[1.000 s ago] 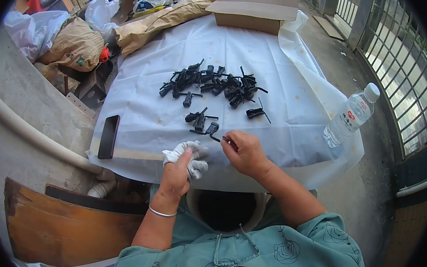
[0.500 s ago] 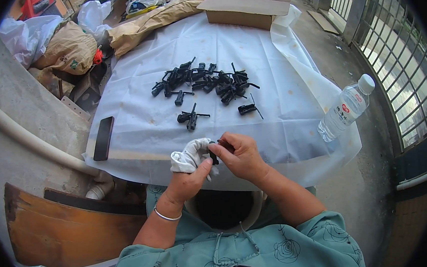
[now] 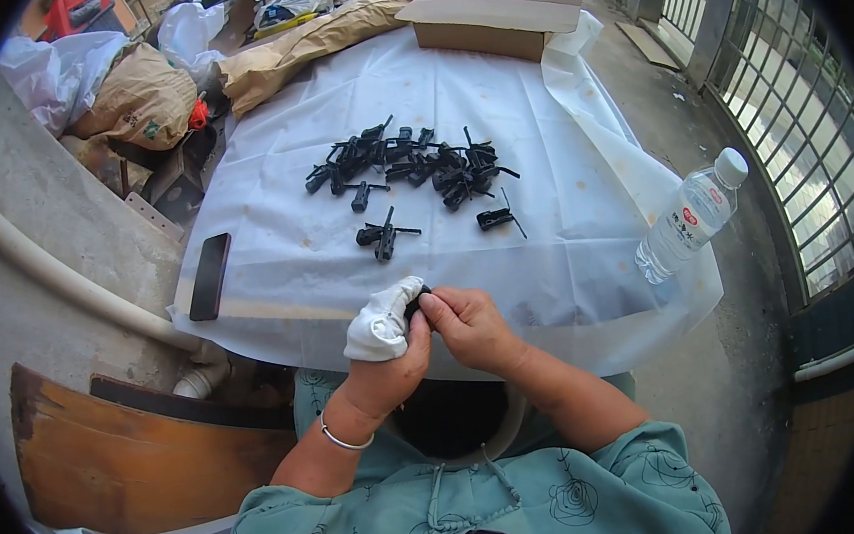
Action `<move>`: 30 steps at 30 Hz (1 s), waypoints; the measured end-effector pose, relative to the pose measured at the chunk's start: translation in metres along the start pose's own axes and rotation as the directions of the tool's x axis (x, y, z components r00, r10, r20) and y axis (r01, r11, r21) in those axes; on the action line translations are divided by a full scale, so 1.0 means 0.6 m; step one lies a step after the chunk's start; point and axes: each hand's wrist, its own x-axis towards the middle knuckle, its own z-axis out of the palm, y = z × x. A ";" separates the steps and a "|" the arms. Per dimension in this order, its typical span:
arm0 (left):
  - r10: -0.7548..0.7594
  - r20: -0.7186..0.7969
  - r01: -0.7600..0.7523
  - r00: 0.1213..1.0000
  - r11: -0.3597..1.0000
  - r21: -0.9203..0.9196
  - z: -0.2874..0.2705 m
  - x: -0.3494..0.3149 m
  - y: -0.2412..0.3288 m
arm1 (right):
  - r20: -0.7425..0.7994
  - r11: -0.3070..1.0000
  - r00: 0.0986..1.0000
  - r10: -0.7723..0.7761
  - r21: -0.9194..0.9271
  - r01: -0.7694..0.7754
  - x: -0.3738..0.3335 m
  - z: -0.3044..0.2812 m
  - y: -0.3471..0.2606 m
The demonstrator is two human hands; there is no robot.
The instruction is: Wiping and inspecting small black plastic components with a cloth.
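My left hand [image 3: 392,372] is closed on a small black plastic part [image 3: 414,304], with a white cloth [image 3: 381,323] bunched around its fingers. From the other side, my right hand [image 3: 473,330] pinches the same part between thumb and fingers. Most of the part is hidden by the cloth and the fingertips, so its shape does not show. Both hands meet above the table's near edge. Beyond them lies a loose heap of black plastic clip-like parts with thin arms [image 3: 410,158]. Nearer me, one such black part [image 3: 383,238] sits alone, and another [image 3: 495,218] rests to its right.
White plastic sheeting [image 3: 280,178] covers the table. A dark phone [image 3: 210,277] lies at the left edge, a clear water bottle [image 3: 689,218] at the right. An open cardboard box [image 3: 481,37] stands at the back, near brown paper [image 3: 314,45]. A barred gate [image 3: 797,127] is on the right.
My hands have drawn closer together. My left hand has turned and shifted slightly right, the cloth now covering more of its fingers. Less of the black part shows between them.
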 end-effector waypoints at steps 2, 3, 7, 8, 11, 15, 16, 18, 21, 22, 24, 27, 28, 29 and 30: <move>-0.049 0.013 0.050 0.999 0.995 -0.087 0.003 -0.001 -0.006 | -0.012 0.998 1.000 0.026 0.061 -0.026 0.000 0.000 -0.001; -0.103 0.026 0.106 0.994 0.979 -0.171 0.005 -0.005 -0.011 | 0.014 0.998 1.000 0.010 0.065 -0.011 0.001 -0.004 -0.006; -0.163 0.079 0.181 0.983 0.908 -0.377 0.003 -0.001 -0.023 | 0.039 0.953 0.997 -0.069 -0.293 0.078 0.003 -0.038 -0.035; -0.253 0.131 0.285 0.959 0.843 -0.457 -0.006 0.002 -0.020 | 0.041 0.953 0.997 -0.071 -0.292 0.079 0.003 -0.042 -0.034; -0.373 0.213 0.424 0.903 0.700 -0.574 -0.017 0.009 -0.009 | 0.173 0.848 0.980 -0.103 -0.499 0.177 0.003 -0.053 -0.025; -0.387 0.264 0.467 0.883 0.772 -0.430 -0.023 0.016 -0.003 | 0.042 0.837 0.917 -0.396 -0.394 0.380 0.005 -0.056 -0.017; -0.387 0.266 0.468 0.883 0.772 -0.430 -0.022 0.015 -0.002 | -0.006 0.844 0.892 -0.452 -0.327 0.426 0.006 -0.053 -0.018; -0.353 0.331 0.477 0.875 0.744 -0.469 -0.017 0.009 0.001 | -0.019 0.869 0.906 -0.424 -0.291 0.400 0.006 -0.048 -0.023; -0.316 0.487 0.546 0.814 0.702 -0.457 -0.028 0.017 0.022 | -0.043 0.929 0.942 -0.332 -0.190 0.319 0.004 -0.035 -0.022; -0.316 0.487 0.546 0.814 0.703 -0.456 -0.026 0.016 0.019 | -0.051 0.957 0.962 -0.269 -0.126 0.261 0.003 -0.033 -0.022; -0.199 0.382 0.364 0.903 0.826 -0.431 -0.016 0.013 0.008 | -0.027 0.965 0.972 -0.235 -0.122 0.230 0.003 -0.037 -0.030; -0.321 0.336 0.444 0.886 0.798 -0.408 -0.015 0.012 0.007 | 0.040 0.957 0.973 -0.229 -0.175 0.233 0.004 -0.040 -0.035; -0.320 0.337 0.444 0.886 0.798 -0.409 -0.013 0.011 0.005 | 0.084 0.936 0.963 -0.254 -0.229 0.267 0.004 -0.040 -0.035; -0.311 0.317 0.420 0.896 0.825 -0.378 -0.010 0.010 0.004 | 0.083 0.936 0.964 -0.254 -0.230 0.267 0.003 -0.039 -0.033; -0.299 0.300 0.396 0.906 0.851 -0.346 -0.007 0.010 0.002 | 0.092 0.940 0.967 -0.239 -0.227 0.255 0.003 -0.036 -0.028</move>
